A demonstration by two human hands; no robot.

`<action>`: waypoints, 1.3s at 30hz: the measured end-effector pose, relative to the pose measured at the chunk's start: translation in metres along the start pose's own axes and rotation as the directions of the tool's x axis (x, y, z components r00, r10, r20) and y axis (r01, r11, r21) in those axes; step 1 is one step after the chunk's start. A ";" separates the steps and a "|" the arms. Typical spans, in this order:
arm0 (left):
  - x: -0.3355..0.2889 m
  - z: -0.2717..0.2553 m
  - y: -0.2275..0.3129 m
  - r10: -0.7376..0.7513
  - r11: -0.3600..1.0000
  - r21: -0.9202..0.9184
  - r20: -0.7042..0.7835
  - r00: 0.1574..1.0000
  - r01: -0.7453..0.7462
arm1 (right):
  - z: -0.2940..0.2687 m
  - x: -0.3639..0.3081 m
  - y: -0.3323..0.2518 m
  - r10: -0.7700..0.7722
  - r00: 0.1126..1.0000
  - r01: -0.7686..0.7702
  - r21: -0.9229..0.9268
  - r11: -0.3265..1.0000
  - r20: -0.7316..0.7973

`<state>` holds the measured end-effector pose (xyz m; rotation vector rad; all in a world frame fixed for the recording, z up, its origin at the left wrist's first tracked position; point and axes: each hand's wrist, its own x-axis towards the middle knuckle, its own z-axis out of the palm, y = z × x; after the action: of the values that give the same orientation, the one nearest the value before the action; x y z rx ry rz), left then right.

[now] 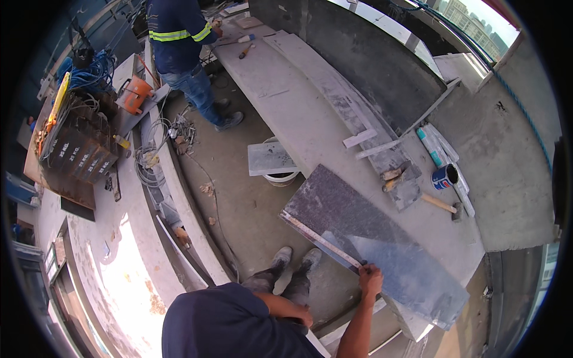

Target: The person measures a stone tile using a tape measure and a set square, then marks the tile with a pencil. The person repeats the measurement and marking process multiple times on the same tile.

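A long dark grey stone slab [370,232] lies slanting across the pale bench, its near edge overhanging toward me. Along that edge runs the pale blade of a tape measure [322,240], stretched from the slab's left corner to my right hand [370,279]. The fingers of that hand are closed around the tape's end at the edge, mostly covering the dark case. My left hand [303,315] is low in front of my body, away from the slab; its fingers are largely hidden. Part of the slab's right half looks lighter and smoother.
Hammers [440,203], a dark blue can [444,177], tubes [431,146] and stone strips lie on the bench [298,107]. A bucket [280,179] with a slab piece on top stands beside it. Another person [185,53] works at the far end. Cables cross the floor left.
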<state>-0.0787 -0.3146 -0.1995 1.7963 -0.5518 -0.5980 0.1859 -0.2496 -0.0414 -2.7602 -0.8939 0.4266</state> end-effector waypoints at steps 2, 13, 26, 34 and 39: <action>-0.003 -0.008 0.013 0.074 0.993 -0.088 0.010 0.997 -0.073 | -0.004 0.002 -0.004 0.047 0.999 -0.047 0.011 0.999 0.020; -0.220 -0.036 0.021 -0.980 0.188 -0.402 -0.019 0.197 0.896 | -0.001 0.006 -0.008 0.130 0.986 -0.143 0.118 0.983 0.109; -0.246 -0.094 0.085 -0.951 0.305 -0.238 -0.034 0.306 0.922 | -0.013 0.005 -0.013 0.145 0.988 -0.150 0.077 0.986 0.060; -0.300 -0.092 0.092 -0.877 0.077 -0.816 0.217 0.429 0.572 | -0.007 0.000 -0.020 0.141 0.988 -0.145 0.083 0.986 0.056; -0.413 -0.005 0.067 -0.866 -0.197 -0.974 0.118 0.486 -0.114 | -0.007 0.004 -0.018 0.096 0.994 -0.098 0.025 0.995 0.060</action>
<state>-0.3954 -0.0684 -0.0821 0.4143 1.1184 -0.4691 0.1816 -0.2333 -0.0300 -2.7866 -0.7629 0.5353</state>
